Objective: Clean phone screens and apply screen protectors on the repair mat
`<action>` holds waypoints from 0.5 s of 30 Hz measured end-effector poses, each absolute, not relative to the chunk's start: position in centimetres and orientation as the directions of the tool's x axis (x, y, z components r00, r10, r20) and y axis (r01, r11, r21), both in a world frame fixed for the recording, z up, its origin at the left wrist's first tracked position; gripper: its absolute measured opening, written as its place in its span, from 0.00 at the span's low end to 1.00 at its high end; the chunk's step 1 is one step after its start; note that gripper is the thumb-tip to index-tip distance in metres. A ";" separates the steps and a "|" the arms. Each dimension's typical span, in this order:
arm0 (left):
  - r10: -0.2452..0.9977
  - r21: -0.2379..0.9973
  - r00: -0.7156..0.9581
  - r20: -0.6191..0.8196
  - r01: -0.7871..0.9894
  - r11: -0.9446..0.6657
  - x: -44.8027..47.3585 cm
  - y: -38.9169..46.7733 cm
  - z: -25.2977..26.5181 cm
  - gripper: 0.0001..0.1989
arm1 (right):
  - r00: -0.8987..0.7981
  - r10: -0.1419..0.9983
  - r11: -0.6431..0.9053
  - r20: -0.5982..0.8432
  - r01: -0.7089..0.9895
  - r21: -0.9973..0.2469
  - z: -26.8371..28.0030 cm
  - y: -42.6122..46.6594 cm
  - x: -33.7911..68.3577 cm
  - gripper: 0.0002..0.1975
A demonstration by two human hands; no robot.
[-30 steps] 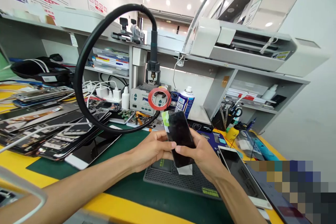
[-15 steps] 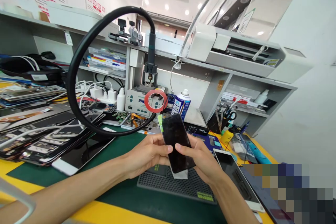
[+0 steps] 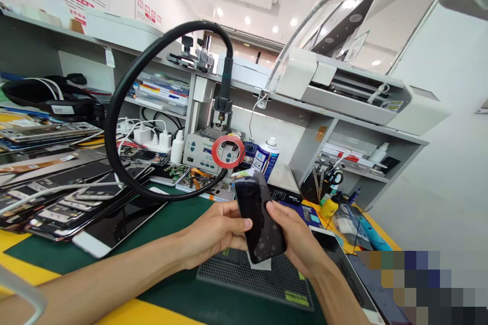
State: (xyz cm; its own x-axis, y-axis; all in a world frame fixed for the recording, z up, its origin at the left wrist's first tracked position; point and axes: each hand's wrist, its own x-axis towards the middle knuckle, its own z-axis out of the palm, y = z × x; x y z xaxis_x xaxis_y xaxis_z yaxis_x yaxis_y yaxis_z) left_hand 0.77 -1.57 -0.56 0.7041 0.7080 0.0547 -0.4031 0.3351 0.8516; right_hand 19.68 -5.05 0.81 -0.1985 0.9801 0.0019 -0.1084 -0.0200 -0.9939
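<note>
A black smartphone (image 3: 260, 233) is held up between both my hands, its dark, smudged screen facing me and its top leaning away. My left hand (image 3: 219, 231) grips the left edge, thumb on the glass and fingers behind. On the right edge my right hand (image 3: 295, 231) closes, thumb near the upper side; its other fingers are partly hidden. A greyish see-through strip (image 3: 262, 181) shows along the phone's top right edge; I cannot tell what it is. Below lies a dark ribbed work mat (image 3: 263, 284), with a small white piece (image 3: 260, 262) partly hidden under the phone.
A black hose loop (image 3: 110, 127) and red tape roll (image 3: 227, 152) stand ahead, beside a blue-white spray can (image 3: 264, 158). Phone parts (image 3: 84, 203) are piled at left. A white-framed phone (image 3: 343, 259) lies right, by a yellow bottle (image 3: 328, 208).
My right thumb has moved from the middle of the screen up to its right edge. The phone sits slightly lower in view, and the green-yellow tab at its top left is less visible.
</note>
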 end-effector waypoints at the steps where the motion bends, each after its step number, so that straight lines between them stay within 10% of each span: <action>1: 0.711 0.852 0.701 0.050 -0.401 0.336 0.8 -1.6 -0.6 0.14 | -0.200 0.979 0.019 0.032 -0.068 -0.998 0.7 -5.0 19.5 0.19; 15: 0.681 0.856 0.731 0.046 -0.381 0.350 0.9 -1.2 -1.4 0.16 | -0.136 0.991 0.011 0.014 -0.023 -1.000 1.6 -5.0 19.2 0.21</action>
State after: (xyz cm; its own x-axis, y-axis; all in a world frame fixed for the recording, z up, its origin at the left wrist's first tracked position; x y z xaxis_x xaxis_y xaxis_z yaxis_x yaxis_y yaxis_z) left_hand 0.91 -1.18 -1.37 0.7305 0.6813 0.0462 -0.3805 0.3500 0.8560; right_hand 19.23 -4.95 1.61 -0.1356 0.9907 0.0144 -0.0231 0.0114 -0.9997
